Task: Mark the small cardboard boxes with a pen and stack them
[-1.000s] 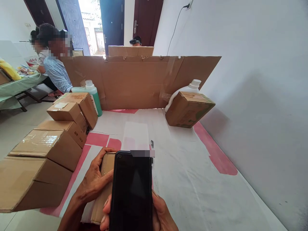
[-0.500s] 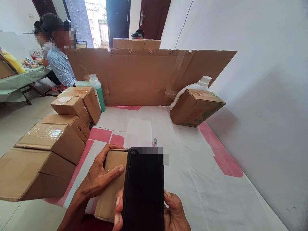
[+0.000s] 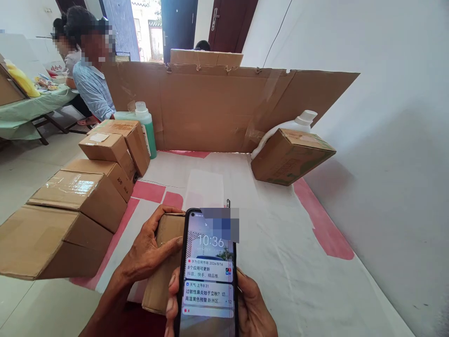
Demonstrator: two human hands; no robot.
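Observation:
My right hand [image 3: 253,304] is closed around a smartphone [image 3: 206,281], its fingers wrapped behind to the left edge and its thumb on the right edge. The phone stands upright towards me with its screen lit, showing the time 10:36 and notifications. My left hand [image 3: 147,250] grips a small cardboard box [image 3: 162,276] by its far left side, thumb lying over the top. The phone hides the box's right part. Just beyond the phone, a pen [image 3: 228,203] and a pale sheet of paper [image 3: 205,187] lie on the white and pink table cover [image 3: 301,281].
Several cardboard boxes [image 3: 87,196] line the table's left edge, with a bottle of green liquid [image 3: 149,133] behind. A tall cardboard panel [image 3: 206,112] closes the far side. At right, a tilted box [image 3: 289,159] leans by a white jug [image 3: 280,128]. People [image 3: 93,84] sit beyond at left.
The phone's dark screen has lit up with the lock screen. Both hands keep their hold on the box and phone. The view has shifted slightly.

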